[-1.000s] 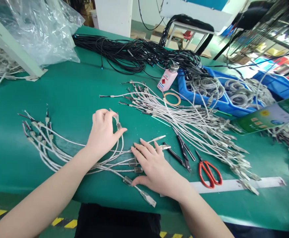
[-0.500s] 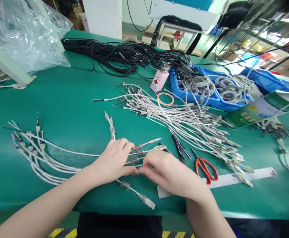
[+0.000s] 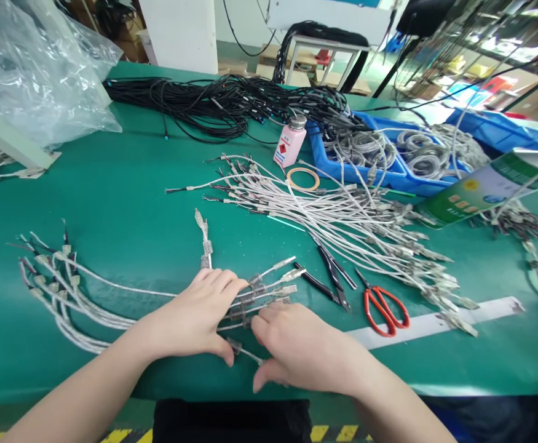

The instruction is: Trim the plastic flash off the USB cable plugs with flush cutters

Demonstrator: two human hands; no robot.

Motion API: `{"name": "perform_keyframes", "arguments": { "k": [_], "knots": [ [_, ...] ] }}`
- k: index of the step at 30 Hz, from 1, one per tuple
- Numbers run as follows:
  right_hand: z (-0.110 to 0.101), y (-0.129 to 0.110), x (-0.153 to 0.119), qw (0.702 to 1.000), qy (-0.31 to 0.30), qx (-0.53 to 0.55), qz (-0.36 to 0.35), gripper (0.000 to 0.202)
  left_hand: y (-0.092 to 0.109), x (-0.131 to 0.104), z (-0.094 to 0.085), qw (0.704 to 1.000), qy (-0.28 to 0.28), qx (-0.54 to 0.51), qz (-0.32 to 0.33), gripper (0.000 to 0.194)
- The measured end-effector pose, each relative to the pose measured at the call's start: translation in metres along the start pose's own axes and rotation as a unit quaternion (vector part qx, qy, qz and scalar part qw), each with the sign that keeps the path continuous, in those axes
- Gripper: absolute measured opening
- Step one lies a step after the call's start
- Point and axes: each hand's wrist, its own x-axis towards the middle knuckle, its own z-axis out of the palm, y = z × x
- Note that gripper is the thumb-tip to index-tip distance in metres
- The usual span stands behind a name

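Several white cables (image 3: 116,286) with stripped wire ends at the left run under my left hand (image 3: 199,314). That hand lies over them with its thumb apart, near the grey ferrite blocks (image 3: 245,298). Their USB plugs (image 3: 291,275) point right. My right hand (image 3: 291,344) is at the plug end of the nearest cables, fingers curled and thumb below, around a plug that is mostly hidden. Two other connectors (image 3: 200,220) stick out above my left hand.
Red-handled scissors (image 3: 386,311), black pliers (image 3: 331,277) and a white strip (image 3: 416,326) lie right. Behind are a white cable pile (image 3: 324,215), pink bottle (image 3: 291,141), tape ring (image 3: 302,179), blue bins (image 3: 388,175), black cables (image 3: 185,101) and plastic bag (image 3: 42,74).
My right hand has moved down toward the nearest plug, and its thumb has spread lower. The left thumb has shifted down and left. The view has shifted slightly.
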Motion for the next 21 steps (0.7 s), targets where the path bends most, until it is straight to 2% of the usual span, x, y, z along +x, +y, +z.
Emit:
{"name": "perform_keyframes", "arguments": {
  "k": [2, 6, 8, 11, 13, 17, 21],
  "knots": [
    [0.003, -0.006, -0.001, 1.000, -0.009, -0.023, -0.016, 0.048, 0.003, 0.000, -0.001, 1.000, -0.018, 0.008, -0.014, 0.086],
    [0.006, -0.011, -0.002, 0.997, -0.003, -0.066, -0.051, 0.008, 0.007, -0.002, -0.002, 0.999, -0.036, -0.002, -0.029, 0.081],
    [0.005, -0.009, -0.001, 0.996, 0.024, -0.077, -0.028, 0.003, 0.008, -0.002, 0.000, 0.999, -0.025, -0.005, -0.032, 0.071],
    [0.005, -0.001, 0.002, 0.990, 0.103, -0.090, 0.033, 0.008, 0.010, 0.001, 0.009, 0.999, 0.023, 0.012, -0.034, 0.058],
    [0.006, 0.005, 0.005, 0.983, 0.159, -0.085, 0.043, 0.006, 0.010, 0.006, 0.018, 0.996, 0.068, 0.038, -0.048, 0.054],
    [0.001, 0.011, 0.007, 0.965, 0.261, -0.015, 0.035, 0.013, 0.007, 0.015, 0.032, 0.985, 0.146, 0.057, -0.077, 0.040],
    [-0.009, 0.011, 0.004, 0.926, 0.370, 0.069, 0.000, 0.015, 0.003, 0.017, 0.030, 0.980, 0.176, 0.043, -0.080, 0.031]
  ]
}}
